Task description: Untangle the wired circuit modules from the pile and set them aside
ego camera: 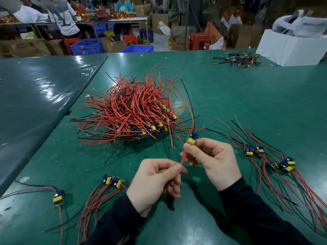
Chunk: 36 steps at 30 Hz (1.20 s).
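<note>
The circuit module (192,139) sits up off the green table (230,96), pinched in the fingertips of the right hand (215,163), while the left hand (155,181) pinches its red wire (183,158) lower down. Its long top wires still reach back to the pile (134,112). A hard pull could snag them there, drag more modules along, or snap a wire off.
</note>
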Motion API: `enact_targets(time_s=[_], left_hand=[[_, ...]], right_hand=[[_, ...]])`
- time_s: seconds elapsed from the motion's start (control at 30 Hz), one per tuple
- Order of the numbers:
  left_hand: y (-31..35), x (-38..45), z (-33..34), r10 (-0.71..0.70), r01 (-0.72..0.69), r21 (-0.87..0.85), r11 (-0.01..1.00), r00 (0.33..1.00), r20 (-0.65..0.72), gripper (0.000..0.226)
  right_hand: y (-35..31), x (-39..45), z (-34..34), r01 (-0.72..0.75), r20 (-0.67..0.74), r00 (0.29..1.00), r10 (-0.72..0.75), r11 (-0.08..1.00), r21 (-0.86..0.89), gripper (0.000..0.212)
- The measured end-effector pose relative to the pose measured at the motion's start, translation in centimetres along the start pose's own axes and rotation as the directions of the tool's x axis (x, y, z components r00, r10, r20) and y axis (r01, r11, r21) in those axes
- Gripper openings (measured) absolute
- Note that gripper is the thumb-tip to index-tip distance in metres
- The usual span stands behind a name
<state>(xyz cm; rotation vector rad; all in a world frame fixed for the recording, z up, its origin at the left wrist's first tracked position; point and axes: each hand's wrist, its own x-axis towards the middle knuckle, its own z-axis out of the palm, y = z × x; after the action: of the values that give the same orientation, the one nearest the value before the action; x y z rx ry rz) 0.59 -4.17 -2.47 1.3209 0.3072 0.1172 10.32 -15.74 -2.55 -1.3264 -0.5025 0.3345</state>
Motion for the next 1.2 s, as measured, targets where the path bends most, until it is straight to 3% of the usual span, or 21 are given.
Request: enact_targets(time_s=[0.23,0.5,0.7,0.87,0.97,1.07,1.2], left_hand=[[-0.1,0.1,-0.3,-0.047,0.046,0.032,0.998,0.999,0.019,0.018],[-0.6,0.4,-0.3,0.020,0.002,0.256,0.967,0.996,-0.084,0.025],[-0.3,0.4,-0.4,-0.114,0.109,0.173,0.979,0.993,0.020,0.020],[-0.5,0.4,-0.1,-0.050,0.072,0.335,0.939,0.996,-0.076,0.021],[-0.4,0.5,-0.4,-0.089,0.106,0.264,0.959,0.993,-0.074,0.021],[0.1,0.5,-0.7,-0.200,0.197,0.119,0.973,0.980,0.019,0.021],[0.5,0.2,-1.3,-0.319,0.312,0.072,0.947,0.936,0.150,0.015]], right_hand=[[-0.5,-0.4,0.3,0.026,-0.047,0.999,-0.023,0.998,0.056,0.010],[-0.7,-0.8,0.7,0.118,-0.096,0.988,-0.121,0.992,-0.039,0.008],[-0.6,0.0,0.2,0.093,-0.181,0.979,-0.096,0.995,-0.025,0.012],[-0.4,-1.0,0.9,0.201,-0.087,0.974,-0.209,0.975,-0.092,0.009],[-0.7,-0.7,0.7,0.220,-0.090,0.970,-0.227,0.972,-0.076,0.009],[-1.1,-0.1,0.1,0.203,-0.148,0.967,-0.206,0.979,-0.033,0.008],[-1.7,0.1,-0.2,0.189,-0.144,0.973,-0.181,0.981,0.045,0.007]])
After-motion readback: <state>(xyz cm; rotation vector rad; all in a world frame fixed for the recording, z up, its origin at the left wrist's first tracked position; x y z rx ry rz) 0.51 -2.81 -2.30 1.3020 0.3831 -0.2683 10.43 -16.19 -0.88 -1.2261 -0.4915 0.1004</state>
